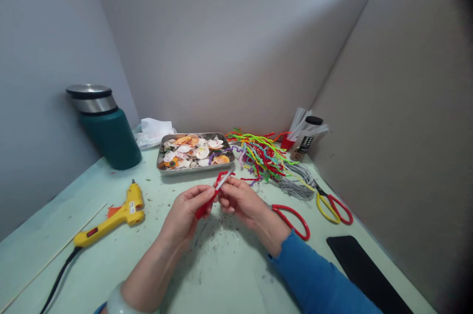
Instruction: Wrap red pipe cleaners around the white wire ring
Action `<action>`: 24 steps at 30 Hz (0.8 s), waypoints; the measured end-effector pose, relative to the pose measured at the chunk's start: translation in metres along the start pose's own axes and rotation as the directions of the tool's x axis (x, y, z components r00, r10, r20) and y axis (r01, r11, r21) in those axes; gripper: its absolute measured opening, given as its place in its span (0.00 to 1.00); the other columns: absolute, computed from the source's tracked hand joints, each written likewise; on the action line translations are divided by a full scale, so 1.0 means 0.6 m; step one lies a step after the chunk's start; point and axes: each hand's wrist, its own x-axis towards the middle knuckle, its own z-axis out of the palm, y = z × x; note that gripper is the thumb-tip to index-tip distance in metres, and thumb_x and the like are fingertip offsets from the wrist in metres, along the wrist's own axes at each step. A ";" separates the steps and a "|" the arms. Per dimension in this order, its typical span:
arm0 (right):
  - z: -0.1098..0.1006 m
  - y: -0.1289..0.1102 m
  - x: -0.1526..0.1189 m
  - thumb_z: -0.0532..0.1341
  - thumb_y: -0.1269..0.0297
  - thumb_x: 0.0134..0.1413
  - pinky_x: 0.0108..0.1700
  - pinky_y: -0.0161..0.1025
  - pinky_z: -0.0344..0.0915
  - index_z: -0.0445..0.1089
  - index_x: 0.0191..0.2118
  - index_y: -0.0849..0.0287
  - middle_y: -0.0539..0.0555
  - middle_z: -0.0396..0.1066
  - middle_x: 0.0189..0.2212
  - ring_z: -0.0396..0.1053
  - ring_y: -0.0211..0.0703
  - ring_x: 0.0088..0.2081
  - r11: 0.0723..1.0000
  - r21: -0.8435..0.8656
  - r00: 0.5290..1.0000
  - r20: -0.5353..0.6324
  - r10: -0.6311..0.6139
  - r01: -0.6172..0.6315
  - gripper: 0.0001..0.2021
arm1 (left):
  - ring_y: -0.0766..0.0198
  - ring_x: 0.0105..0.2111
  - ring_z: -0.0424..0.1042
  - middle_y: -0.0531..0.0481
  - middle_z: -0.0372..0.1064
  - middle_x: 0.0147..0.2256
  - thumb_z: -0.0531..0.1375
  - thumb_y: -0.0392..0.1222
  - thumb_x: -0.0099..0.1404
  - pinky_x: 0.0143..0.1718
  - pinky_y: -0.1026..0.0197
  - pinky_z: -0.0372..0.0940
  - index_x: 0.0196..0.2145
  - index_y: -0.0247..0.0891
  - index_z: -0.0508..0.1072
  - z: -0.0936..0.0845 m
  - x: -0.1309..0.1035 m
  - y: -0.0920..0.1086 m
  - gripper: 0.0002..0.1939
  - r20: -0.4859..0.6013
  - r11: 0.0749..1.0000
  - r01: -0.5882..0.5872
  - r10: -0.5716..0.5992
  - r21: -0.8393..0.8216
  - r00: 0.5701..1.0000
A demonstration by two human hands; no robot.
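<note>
One pale bangle (121,301); two hands (188,208) (244,200) on red piece (203,210); one glue gun (115,219).

Bright blue on the right sleeve (321,279), edge rippled, and a pale, rounded bangle (123,302) rings the left forearm (150,272)!

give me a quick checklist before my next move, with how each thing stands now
1. Left hand gripping the red piece: ok.
2. Right hand grip: cannot tell, partly hidden.
3. Glue gun lying apart from both hands: ok.
4. Glue gun cool: cannot tell.
5. Shells inside the tray: ok.
6. Pipe cleaners sorted: not ok, tangled in a heap.
</note>
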 end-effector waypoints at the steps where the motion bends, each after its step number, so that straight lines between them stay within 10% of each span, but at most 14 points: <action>1: -0.002 0.000 0.000 0.65 0.66 0.41 0.17 0.28 0.44 0.64 0.27 0.60 0.44 0.60 0.17 0.52 0.28 0.17 0.999 0.029 1.000 0.012 0.014 -0.014 0.08 | 0.72 0.19 0.57 0.52 0.65 0.21 0.66 0.43 0.51 0.20 0.67 0.49 0.28 0.33 0.74 0.000 0.000 0.001 0.10 0.007 1.000 0.022 -0.022 0.003 1.000; 16: -0.013 0.002 0.001 0.67 0.62 0.42 0.18 0.27 0.41 0.65 0.30 0.61 0.42 0.56 0.16 0.47 0.26 0.17 0.997 0.034 0.997 0.054 0.062 -0.063 0.12 | 0.76 0.16 0.53 0.53 0.65 0.19 0.66 0.44 0.51 0.17 0.69 0.42 0.27 0.33 0.74 0.007 -0.007 0.006 0.11 0.111 0.985 0.171 -0.173 0.029 0.979; 24: -0.002 -0.008 -0.003 0.56 0.63 0.53 0.18 0.29 0.49 0.66 0.29 0.61 0.46 0.65 0.21 0.54 0.28 0.16 0.835 -0.550 1.000 -0.028 -0.006 -0.010 0.07 | 0.74 0.19 0.58 0.54 0.66 0.21 0.67 0.43 0.50 0.20 0.69 0.50 0.26 0.34 0.72 0.004 -0.004 0.007 0.10 0.033 0.999 0.027 -0.026 -0.018 0.999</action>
